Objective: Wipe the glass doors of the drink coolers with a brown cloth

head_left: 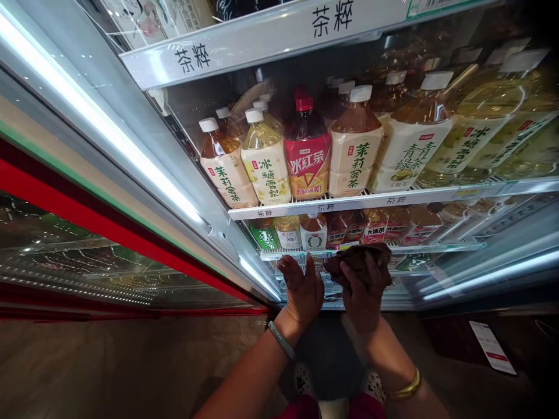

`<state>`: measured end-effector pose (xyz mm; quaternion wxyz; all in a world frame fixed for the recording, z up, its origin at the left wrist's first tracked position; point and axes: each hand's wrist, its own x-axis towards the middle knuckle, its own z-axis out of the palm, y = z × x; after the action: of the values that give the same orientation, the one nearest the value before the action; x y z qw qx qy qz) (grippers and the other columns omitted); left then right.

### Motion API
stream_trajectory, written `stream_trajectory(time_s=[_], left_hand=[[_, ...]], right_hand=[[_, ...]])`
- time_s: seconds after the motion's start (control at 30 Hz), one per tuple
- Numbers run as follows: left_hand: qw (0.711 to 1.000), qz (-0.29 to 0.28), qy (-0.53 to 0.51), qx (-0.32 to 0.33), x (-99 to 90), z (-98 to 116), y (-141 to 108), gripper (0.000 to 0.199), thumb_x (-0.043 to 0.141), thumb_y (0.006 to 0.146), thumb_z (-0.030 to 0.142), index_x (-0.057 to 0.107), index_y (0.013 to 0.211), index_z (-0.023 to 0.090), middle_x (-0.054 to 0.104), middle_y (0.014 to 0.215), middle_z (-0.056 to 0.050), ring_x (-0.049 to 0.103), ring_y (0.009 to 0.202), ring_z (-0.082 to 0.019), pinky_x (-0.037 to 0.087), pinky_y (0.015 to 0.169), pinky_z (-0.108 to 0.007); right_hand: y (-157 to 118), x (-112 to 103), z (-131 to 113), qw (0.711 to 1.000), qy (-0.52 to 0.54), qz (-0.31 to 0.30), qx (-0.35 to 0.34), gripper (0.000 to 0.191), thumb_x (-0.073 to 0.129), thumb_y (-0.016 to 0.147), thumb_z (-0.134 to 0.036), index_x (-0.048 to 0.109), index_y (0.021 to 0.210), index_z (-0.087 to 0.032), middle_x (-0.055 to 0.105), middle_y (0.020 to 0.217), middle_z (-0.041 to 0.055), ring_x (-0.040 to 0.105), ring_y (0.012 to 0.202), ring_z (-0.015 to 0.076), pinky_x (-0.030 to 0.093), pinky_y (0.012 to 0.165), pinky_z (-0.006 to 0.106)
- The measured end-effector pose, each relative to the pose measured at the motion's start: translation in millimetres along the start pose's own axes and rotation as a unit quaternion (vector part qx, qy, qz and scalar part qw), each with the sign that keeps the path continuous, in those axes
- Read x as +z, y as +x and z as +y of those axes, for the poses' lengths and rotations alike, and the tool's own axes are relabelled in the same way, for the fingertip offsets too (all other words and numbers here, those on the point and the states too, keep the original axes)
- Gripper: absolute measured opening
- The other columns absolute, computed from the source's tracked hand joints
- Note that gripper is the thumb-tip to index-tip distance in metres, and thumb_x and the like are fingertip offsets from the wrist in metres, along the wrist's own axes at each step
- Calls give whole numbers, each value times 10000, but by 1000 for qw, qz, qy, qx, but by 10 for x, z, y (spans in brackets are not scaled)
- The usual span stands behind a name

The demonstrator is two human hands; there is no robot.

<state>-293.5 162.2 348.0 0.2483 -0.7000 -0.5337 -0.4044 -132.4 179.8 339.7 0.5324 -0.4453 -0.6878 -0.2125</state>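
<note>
My left hand is raised before the lower shelves of a lit drinks cooler, fingers apart and holding nothing that shows. Just to its right, my right hand grips a dark brown cloth, crumpled over the fingers. Above both hands a row of tea bottles stands on the shelf, among them a red-labelled bottle and a cream-labelled one. Behind the fingers, smaller bottles such as a white-labelled bottle fill a lower shelf. The cloth hides part of that shelf's edge.
A shelf edge strip with printed labels crosses the top. On the left the cooler's lit frame borders a red-edged glass door. A phone lies at the lower right. My shoes show on the floor.
</note>
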Motion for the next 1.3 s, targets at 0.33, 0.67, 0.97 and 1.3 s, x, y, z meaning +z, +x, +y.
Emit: stream_trajectory(time_s=[0.33,0.67,0.97,1.3], left_hand=[[999,2,3,39,300,482,70,957,633,862,166,157,1690,105,-57,1770,-152,-75,1657,-305,-51,1353,-520],[998,7,-14,58,361,892,303,943,598,871,153,137,1692,112,-47,1772,-92,-89,1660,-253,-81,1355,-505],[998,-11,-16,58,502,1063,308,957,621,869,214,144,1694,127,-14,1774,-93,-74,1661,-262,-109,1353,-496],[998,-16,-11,56,657,1469,413,944,613,862,172,167,1694,147,-44,1778,-90,-91,1660,-273,-88,1351,-532]], right_hand=[[-168,-101,367,997,16,37,64,803,681,895,-136,378,1622,-292,195,1750,151,244,1609,416,363,1195,760],[173,-418,804,999,2,44,9,679,732,869,-108,564,1476,-363,333,1709,79,282,1595,422,327,1244,724],[7,-412,820,999,32,9,25,551,668,898,-108,636,1377,-380,408,1644,59,320,1581,383,399,1225,660],[15,-643,1411,998,-13,48,49,638,670,871,-65,583,1447,-326,406,1632,122,347,1562,422,380,1229,663]])
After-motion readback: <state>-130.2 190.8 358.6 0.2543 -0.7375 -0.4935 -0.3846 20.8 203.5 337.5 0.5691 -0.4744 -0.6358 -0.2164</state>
